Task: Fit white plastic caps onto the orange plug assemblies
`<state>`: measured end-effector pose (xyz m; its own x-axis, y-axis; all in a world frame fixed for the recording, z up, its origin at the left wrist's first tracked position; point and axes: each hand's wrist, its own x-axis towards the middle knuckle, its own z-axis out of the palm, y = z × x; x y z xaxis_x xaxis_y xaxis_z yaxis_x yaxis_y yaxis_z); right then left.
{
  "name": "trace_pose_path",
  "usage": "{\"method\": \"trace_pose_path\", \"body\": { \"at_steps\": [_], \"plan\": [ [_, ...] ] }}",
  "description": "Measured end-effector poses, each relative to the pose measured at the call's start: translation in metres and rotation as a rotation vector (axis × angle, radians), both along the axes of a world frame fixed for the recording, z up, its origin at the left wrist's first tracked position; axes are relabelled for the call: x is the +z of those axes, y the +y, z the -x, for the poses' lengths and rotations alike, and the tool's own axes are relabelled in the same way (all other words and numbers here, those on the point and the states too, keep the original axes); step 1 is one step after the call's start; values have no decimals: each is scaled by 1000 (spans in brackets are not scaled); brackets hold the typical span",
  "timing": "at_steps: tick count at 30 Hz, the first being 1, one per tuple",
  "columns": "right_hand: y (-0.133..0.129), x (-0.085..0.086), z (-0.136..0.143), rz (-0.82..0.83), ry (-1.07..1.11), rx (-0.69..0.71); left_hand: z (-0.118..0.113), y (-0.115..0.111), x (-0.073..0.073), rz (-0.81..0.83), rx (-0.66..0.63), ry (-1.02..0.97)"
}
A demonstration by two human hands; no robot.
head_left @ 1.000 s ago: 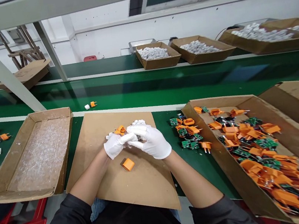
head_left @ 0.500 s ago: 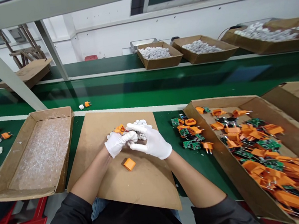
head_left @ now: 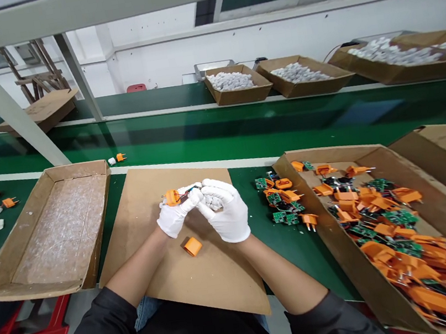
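On a green table [head_left: 253, 201] before a white wall [head_left: 156, 59] lies a cardboard sheet [head_left: 206, 281]. Above it, the fingers of the gloved left hand [head_left: 172, 217] clasp an orange plug [head_left: 172, 197], its wires [head_left: 184, 194] running toward the right hand [head_left: 228, 213], whose fingers curl inward; what they grip cannot be told. An orange shell [head_left: 193, 246] rests apart from both.

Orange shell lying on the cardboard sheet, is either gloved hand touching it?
No, bare cardboard sheet shows between the orange shell and both the left hand and the right hand.
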<state>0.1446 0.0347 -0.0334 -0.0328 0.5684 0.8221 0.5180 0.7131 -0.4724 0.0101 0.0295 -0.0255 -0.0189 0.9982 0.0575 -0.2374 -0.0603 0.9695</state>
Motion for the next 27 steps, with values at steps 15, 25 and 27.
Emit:
{"method": "trace_pose_path", "body": {
  "at_steps": [15,25,27],
  "plan": [
    [0,-1,0,106,-89,95,5,-2,4,-64,102,36],
    [11,3,-11,71,-224,172,8,0,16,76,-38,115],
    [14,4,-12,95,-258,272,10,2,14,83,-87,167]
  ]
}}
